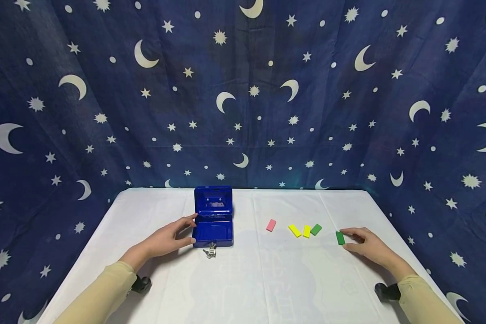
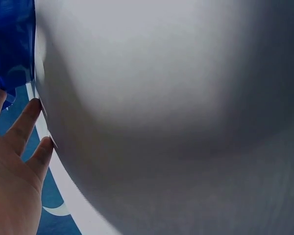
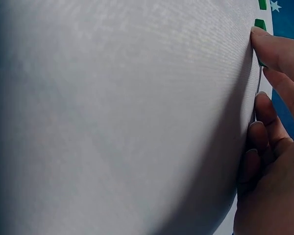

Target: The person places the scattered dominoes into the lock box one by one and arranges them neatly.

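Observation:
On the left half of the table stands a blue metal cash box (image 1: 213, 243), its lid (image 1: 213, 193) raised. My left hand (image 1: 166, 238) touches the box's left side, thumb near the front corner and a finger by the hinge. In the left wrist view its fingers look spread and fairly straight. My right hand (image 1: 368, 246) pinches a small green block (image 1: 340, 238) between thumb and index finger at the right of the table. The right wrist view shows part of that block beyond the thumb; the other fingers are bent.
Between box and right hand lie a pink block (image 1: 271, 225), two yellow blocks, one left (image 1: 294, 231) and one right (image 1: 306, 231), and another green block (image 1: 316, 229). Keys (image 1: 211, 253) hang at the box's front. A starry dark blue curtain (image 1: 243, 54) surrounds the white-covered table (image 1: 227, 292).

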A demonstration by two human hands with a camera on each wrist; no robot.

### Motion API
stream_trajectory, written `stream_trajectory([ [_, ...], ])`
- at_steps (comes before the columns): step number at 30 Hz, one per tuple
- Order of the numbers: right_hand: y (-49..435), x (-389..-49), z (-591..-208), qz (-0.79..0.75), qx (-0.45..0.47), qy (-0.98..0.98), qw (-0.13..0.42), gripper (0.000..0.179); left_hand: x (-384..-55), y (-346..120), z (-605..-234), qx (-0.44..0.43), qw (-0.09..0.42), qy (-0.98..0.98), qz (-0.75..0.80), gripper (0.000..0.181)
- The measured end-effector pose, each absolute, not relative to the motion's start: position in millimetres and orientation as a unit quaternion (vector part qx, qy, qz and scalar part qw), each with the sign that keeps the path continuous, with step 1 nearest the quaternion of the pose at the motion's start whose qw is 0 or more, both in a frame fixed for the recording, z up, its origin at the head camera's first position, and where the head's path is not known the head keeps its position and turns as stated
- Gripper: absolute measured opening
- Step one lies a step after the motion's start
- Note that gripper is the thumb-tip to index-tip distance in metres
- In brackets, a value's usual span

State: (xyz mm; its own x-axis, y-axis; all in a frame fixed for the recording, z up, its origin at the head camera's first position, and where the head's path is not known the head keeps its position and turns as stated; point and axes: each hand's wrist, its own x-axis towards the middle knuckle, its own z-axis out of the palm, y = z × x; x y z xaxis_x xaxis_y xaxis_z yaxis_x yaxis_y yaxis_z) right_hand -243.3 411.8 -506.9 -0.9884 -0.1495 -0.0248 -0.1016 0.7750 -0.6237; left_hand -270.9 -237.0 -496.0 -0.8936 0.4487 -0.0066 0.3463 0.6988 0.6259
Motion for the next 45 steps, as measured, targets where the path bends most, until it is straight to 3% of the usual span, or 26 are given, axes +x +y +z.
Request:
stream_trajectory([
  [45,411.0,-241.8,-508.7,-0.332,-0.07,0.94,0.018,0.055,-268.6,-235.0,-492.4,0.211,0.079,0.916,0.332,0.041],
])
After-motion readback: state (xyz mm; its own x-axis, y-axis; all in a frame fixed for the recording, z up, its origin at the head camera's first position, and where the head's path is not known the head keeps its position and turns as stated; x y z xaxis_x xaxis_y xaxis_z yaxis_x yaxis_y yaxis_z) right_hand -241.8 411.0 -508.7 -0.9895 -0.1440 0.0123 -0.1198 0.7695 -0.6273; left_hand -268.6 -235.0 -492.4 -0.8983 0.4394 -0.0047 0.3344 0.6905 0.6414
